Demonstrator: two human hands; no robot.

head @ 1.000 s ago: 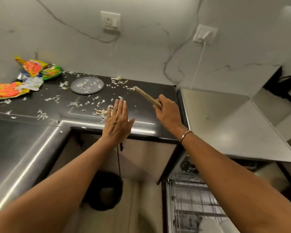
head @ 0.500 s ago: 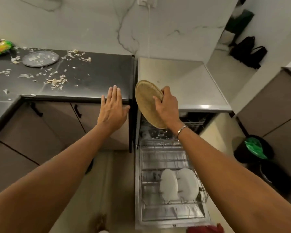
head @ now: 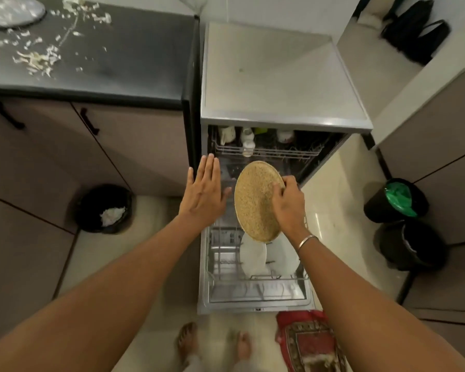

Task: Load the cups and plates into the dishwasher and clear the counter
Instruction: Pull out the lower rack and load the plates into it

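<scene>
Now right hand (head: 289,204) holds speckled plate (head: 255,200) over dishwasher rack (head: 220,275)

A home kitchen; a dark stone counter (head: 134,49) at 11 o'clock strewn with food scraps (head: 35,60); cabinet doors (head: 51,146) with black handles at 9 o'clock; an open dishwasher (head: 279,76) at centre, white plates (head: 253,256) racked below, cups (head: 227,134) above; a waste bin (head: 104,208) at 8 o'clock; a patterned rug (head: 309,342) at 5 o'clock.

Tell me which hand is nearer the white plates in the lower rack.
Right. The right hand, gripping the tan plate, is just above the white plates; the open left hand hovers farther up and left.
</scene>
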